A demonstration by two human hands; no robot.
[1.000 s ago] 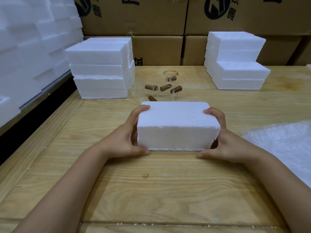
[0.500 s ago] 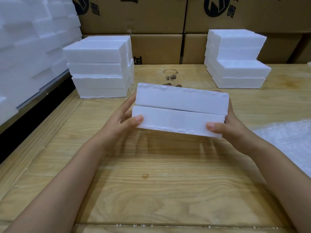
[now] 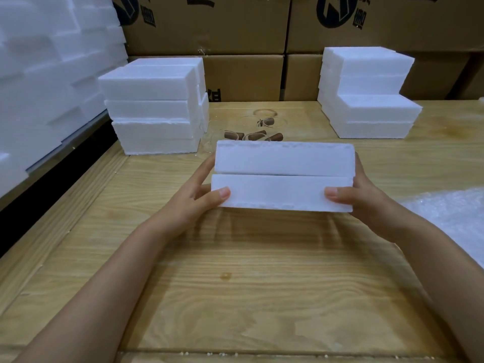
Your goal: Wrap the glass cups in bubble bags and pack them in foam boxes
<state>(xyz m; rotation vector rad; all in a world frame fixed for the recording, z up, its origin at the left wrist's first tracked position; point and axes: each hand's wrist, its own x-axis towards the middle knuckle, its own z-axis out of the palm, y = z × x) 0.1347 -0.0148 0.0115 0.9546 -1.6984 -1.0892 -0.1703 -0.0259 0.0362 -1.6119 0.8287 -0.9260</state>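
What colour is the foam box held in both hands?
The foam box is plain white; the head view shows it best.

foam box [image 3: 282, 176] held above table [image 3: 235, 297], glass cups [image 3: 254, 132] behind it, foam stacks left [image 3: 152, 108] and right [image 3: 366, 93]

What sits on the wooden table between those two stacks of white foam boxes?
In the head view, a cluster of clear glass cups with brown parts lies there, partly hidden behind the held white foam box.
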